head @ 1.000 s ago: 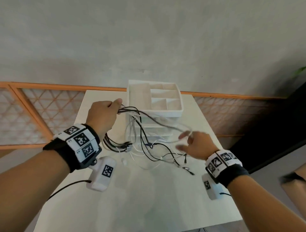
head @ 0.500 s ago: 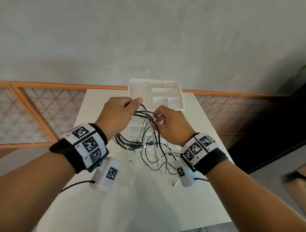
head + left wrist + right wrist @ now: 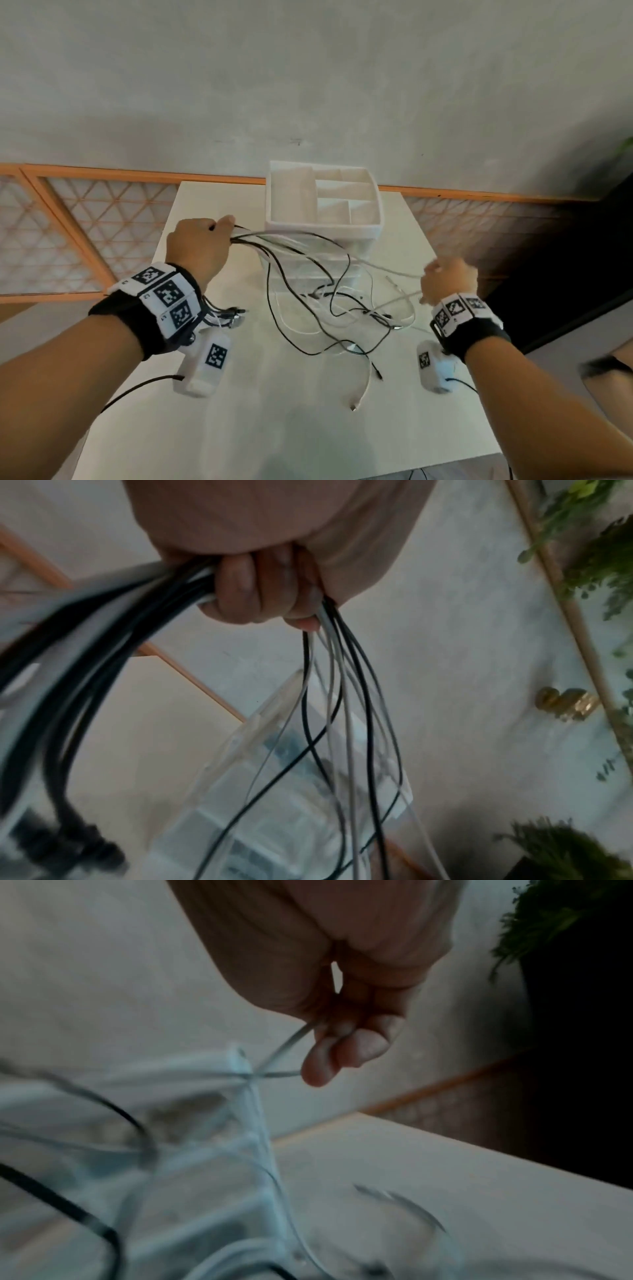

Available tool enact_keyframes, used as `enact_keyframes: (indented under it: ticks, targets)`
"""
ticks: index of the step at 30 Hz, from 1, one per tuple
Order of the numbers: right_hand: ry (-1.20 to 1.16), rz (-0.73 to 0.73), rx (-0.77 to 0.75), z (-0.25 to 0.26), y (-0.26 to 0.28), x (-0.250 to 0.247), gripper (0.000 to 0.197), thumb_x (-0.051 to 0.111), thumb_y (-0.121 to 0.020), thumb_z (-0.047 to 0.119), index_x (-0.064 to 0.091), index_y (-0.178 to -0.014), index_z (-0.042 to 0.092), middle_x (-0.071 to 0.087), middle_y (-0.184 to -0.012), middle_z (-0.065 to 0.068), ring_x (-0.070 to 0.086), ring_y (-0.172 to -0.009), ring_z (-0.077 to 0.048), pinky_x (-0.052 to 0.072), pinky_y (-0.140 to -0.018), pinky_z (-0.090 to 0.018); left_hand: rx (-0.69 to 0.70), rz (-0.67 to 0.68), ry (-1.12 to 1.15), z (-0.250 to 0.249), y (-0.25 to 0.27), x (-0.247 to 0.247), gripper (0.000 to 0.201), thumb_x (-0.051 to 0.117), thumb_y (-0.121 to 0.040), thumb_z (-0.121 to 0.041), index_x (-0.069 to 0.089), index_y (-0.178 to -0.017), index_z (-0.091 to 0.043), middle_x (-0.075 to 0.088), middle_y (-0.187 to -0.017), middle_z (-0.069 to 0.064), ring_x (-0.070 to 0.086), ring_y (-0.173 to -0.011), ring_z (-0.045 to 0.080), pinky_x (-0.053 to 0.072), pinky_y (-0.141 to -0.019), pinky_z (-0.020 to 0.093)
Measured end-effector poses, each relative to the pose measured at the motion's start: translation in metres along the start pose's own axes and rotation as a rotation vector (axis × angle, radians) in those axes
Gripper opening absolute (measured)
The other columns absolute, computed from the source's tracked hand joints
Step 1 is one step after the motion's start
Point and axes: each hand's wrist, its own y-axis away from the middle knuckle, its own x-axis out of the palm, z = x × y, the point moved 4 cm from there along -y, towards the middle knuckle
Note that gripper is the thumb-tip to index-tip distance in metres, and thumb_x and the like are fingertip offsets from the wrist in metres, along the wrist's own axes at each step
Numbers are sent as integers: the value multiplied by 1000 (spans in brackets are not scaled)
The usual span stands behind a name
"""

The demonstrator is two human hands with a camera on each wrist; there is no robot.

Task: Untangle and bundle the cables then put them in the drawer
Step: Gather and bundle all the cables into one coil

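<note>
My left hand (image 3: 202,246) is raised left of the drawer unit (image 3: 323,212) and grips a bunch of black and white cables (image 3: 308,284); its curled fingers (image 3: 253,593) close round them, with plug ends hanging below the wrist. From that fist the cables fan out, droop over the unit's front and lie tangled on the white table (image 3: 267,428). My right hand (image 3: 445,281) is out to the right and pinches a single white cable (image 3: 387,270), which runs between its fingertips (image 3: 342,1047) back toward the bunch.
The white drawer unit has an open compartment tray on top and translucent drawers (image 3: 274,804) below, at the table's back edge. An orange lattice railing (image 3: 68,226) runs behind. Plants (image 3: 589,547) stand to the right. Loose plug ends (image 3: 356,406) lie mid-table.
My right hand has moved from beside the left hand out to the right, drawing one white cable away from the bunch. The left hand shifted slightly left, still gripping the cables.
</note>
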Motion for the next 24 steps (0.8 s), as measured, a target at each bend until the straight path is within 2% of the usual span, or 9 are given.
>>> enact_keyframes:
  ticks: [3,5,7,11,15,17,19,22,24]
  targets:
    - [192,255,60,-45,0,58,17,60,-85,20,67,-95,10,69,-108,-14,67,-100,-33,50,-71,-31,-10,-10,138,-3,-3,-2,58,53,-94,-48,34,-51,-13,35,-52,7,38,-56,29,35,-62,39]
    - [286,309,35,-47,6,70,11,54,-79,23,57,-77,13,66,-94,-10,64,-87,-32,46,-66,-31,3,29,211,-10,0,0,59,55,-88,-52,31,-48,-18,31,-52,5,30,-53,25,32,-62,39]
    - [323,261,-29,-28,11,57,16,50,-77,27,57,-78,13,68,-98,-9,62,-86,-31,46,-71,-30,27,83,246,-20,6,5,60,56,-84,-55,31,-43,-19,29,-53,4,26,-51,24,29,-62,39]
    - [-218,118,-409,57,48,-11,17,64,-90,26,71,-106,25,71,-111,6,66,-92,-10,48,-84,-23,110,192,283,-46,16,18,57,58,-93,-46,31,-52,-17,27,-57,7,24,-48,22,26,-58,36]
    - [-677,222,-729,133,112,-52,42,78,-81,40,62,-118,31,65,-113,18,63,-87,3,47,-68,-9,237,274,245,-76,31,21,55,57,-96,-43,39,-54,-12,34,-52,6,28,-44,20,27,-54,31]
    - [-742,135,-774,147,122,-45,34,79,-82,33,63,-111,26,65,-101,14,59,-71,3,45,-59,-9,295,289,188,-86,36,18,53,57,-96,-43,44,-57,-9,36,-54,7,30,-46,20,29,-57,33]
    - [-723,1,-795,147,120,-32,13,75,-87,29,67,-91,20,65,-80,10,54,-55,-1,38,-53,-10,296,252,175,-86,34,13,55,57,-96,-43,45,-60,-4,34,-55,8,29,-48,22,29,-59,37]
    - [-633,-37,-725,129,105,-11,30,73,-84,48,70,-74,20,66,-65,9,54,-53,-6,45,-55,-25,217,195,156,-71,27,8,60,56,-95,-44,55,-69,9,36,-52,6,32,-48,23,31,-59,36]
    - [-646,-111,-697,122,100,-19,42,73,-80,56,72,-69,15,67,-62,5,58,-57,-12,52,-61,-37,155,214,117,-58,24,10,56,54,-96,-44,61,-64,1,40,-50,3,35,-47,23,31,-57,31]
